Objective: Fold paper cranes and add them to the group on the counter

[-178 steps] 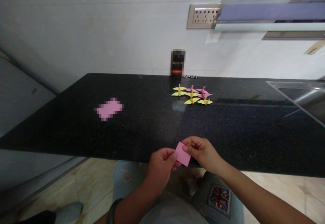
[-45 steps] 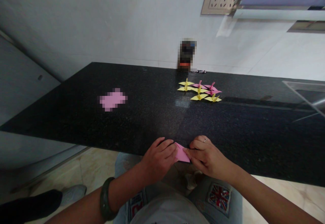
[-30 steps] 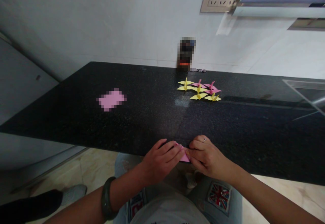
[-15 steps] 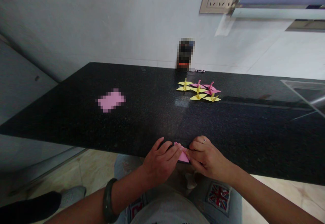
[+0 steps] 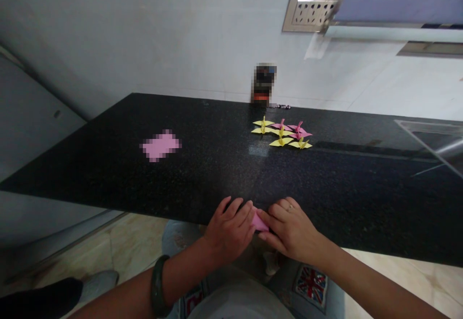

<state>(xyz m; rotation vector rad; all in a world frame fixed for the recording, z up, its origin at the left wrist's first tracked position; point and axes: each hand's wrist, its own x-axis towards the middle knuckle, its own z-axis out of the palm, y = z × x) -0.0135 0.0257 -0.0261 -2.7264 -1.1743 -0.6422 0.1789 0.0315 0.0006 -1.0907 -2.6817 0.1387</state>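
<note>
A small folded piece of pink origami paper (image 5: 259, 222) lies at the front edge of the black countertop (image 5: 202, 164), between my two hands. My left hand (image 5: 231, 227) presses on its left side, fingers closed and partly covering it. From the right, my right hand (image 5: 287, 225) pinches the paper with thumb and forefinger, the other fingers curled. Farther back stand several folded paper cranes, yellow ones (image 5: 281, 142) and pink ones (image 5: 298, 128), grouped close together.
A blurred-out pink sheet or stack (image 5: 161, 146) lies on the left of the counter. A pixelated dark object (image 5: 264, 85) stands against the wall, a small chain (image 5: 282, 106) beside it. A glass-like panel edge (image 5: 430, 147) is at the right. Another person's shoe (image 5: 99, 284) shows at lower left.
The camera view has tilted slightly upward. My right thumb and forefinger have shifted left over the pink paper, and less of the paper shows now.
</note>
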